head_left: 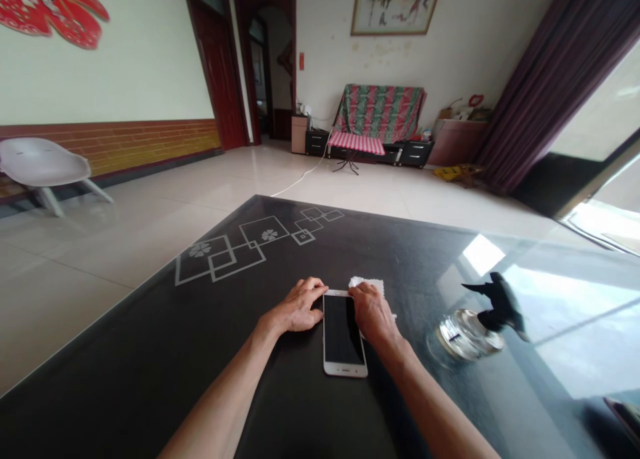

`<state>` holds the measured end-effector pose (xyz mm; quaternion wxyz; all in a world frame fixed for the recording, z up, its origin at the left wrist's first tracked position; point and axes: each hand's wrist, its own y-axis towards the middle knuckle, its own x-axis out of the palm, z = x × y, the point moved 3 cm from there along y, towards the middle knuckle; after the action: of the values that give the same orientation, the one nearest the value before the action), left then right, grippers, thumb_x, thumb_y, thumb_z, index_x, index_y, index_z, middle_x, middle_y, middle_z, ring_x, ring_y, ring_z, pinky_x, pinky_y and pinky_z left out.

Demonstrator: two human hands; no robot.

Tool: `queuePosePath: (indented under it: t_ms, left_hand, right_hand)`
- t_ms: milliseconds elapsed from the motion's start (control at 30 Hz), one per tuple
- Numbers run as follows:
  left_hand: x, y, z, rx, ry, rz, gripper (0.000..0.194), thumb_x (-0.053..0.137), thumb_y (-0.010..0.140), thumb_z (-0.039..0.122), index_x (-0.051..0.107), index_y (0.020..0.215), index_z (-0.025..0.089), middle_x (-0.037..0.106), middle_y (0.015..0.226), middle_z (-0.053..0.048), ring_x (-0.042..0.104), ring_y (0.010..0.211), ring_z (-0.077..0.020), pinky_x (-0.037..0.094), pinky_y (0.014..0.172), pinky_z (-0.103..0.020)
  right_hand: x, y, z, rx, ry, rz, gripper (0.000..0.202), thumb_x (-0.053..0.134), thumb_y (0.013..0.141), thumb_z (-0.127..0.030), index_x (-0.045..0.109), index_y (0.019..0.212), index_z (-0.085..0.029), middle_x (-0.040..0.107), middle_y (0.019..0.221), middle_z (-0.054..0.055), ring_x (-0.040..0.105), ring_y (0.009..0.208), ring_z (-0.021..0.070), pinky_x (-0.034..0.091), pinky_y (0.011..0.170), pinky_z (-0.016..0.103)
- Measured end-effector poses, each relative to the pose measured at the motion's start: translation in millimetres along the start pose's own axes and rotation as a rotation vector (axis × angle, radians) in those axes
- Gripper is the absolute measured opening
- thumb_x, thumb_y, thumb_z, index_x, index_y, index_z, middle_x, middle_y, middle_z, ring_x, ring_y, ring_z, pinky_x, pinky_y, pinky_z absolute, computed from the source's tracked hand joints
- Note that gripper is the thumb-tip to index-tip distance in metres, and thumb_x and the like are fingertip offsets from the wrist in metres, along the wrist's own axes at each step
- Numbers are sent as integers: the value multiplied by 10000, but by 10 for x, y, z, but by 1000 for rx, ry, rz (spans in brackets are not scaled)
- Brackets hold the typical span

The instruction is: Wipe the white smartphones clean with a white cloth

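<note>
Lying face up on the dark, glossy table [150,352], between both hands: a phone [344,332], near end clear of all fingers, far end flanked on either side. At the upper left edge, the thumb and forefinger tips of the left hand [299,306], touching or all but touching; at the upper right edge, the bent fingers of the right hand [371,312], overlapping the corner.

Black screen, unlit, with white borders above and below, rounded corners and a slim button centred at the near end.

Bare forearms, slanting inward from the lower edge of the view. Left hand palm down, thumb parted from forefinger, with a visible gap in between. Right hand palm down too, knuckles raised, fingers drawn together and curled; gripping or merely pressing, impossible to tell with the fingertips partly hidden.

Just beside and beyond the right hand, partly covered by it, a white cloth [376,286] with a wavy edge. Well to the right, a clear bottle [470,334] with a black spray head. Farther off, pale overlapping squares on the tabletop; then, across the tiled floor, a white chair [45,162] at left and a pink-striped stand [356,143].
</note>
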<state>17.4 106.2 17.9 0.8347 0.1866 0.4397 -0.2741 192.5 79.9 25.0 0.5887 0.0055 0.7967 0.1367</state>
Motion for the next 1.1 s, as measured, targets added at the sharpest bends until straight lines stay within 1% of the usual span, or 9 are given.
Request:
queuePosePath:
  t_ms: [300,467,533,633,700,800,900,967,1100]
  left_hand:
    - [1,2,0,19,10,18,495,535,755,191,556,1249,199,480,1287,-73,461,1137,-246,393,1022,-363]
    - [25,15,-29,19,3,30,536,535,743,172,534,1279,187,490,1278,-79,467,1133,-252,395,1017,-372]
    - [34,21,-40,23,-1,34,532,544,738,167,543,1269,196,495,1270,-76,471,1127,-253,399,1011,-369]
    - [39,27,-48,31,-9,44,500,555,736,166,570,1232,229,498,1260,-63,478,1119,-253,404,1002,-365]
    - [38,29,-47,35,-13,49,475,558,733,162,590,1199,250,502,1253,-53,481,1112,-253,410,995,-367]
    - [37,30,-46,37,-16,52,463,561,731,168,598,1182,269,506,1248,-44,485,1103,-252,416,986,-373]
    - [36,29,-46,35,-15,53,471,566,736,180,591,1198,271,504,1245,-44,487,1094,-252,419,982,-375]
    - [35,27,-45,35,-15,53,477,565,738,184,585,1206,270,502,1248,-44,487,1093,-251,421,978,-375]
    - [31,25,-40,36,-15,52,467,565,732,181,593,1189,271,505,1245,-44,487,1092,-252,428,969,-375]
  right_hand:
    - [-89,-488,-118,-60,23,-6,358,363,857,-12,669,906,-191,621,897,67,537,857,192,434,740,246]
    - [-183,-679,-86,-63,256,45,316,393,879,-130,700,891,-207,647,882,71,581,844,200,457,734,273]
    - [-258,-690,-23,-12,374,86,283,423,878,-205,706,893,-196,668,891,70,609,816,190,469,734,273]
    - [-349,-654,80,164,633,107,250,510,828,-311,706,890,-168,691,823,57,628,718,178,482,656,257]
    - [-367,-621,105,273,803,68,285,568,782,-381,703,893,-156,683,752,42,613,645,167,469,578,241]
    - [-349,-590,82,375,933,13,368,615,732,-465,686,904,-147,652,682,20,567,559,140,429,498,223]
    - [-314,-581,58,402,919,-9,365,582,751,-460,655,931,-152,613,630,-2,525,509,120,400,465,213]
    - [-305,-573,60,364,841,4,324,521,791,-417,632,943,-153,599,620,-1,516,505,122,400,466,219]
    - [-345,-542,42,130,555,217,258,441,850,-312,620,963,-165,652,836,67,610,730,176,479,662,279]
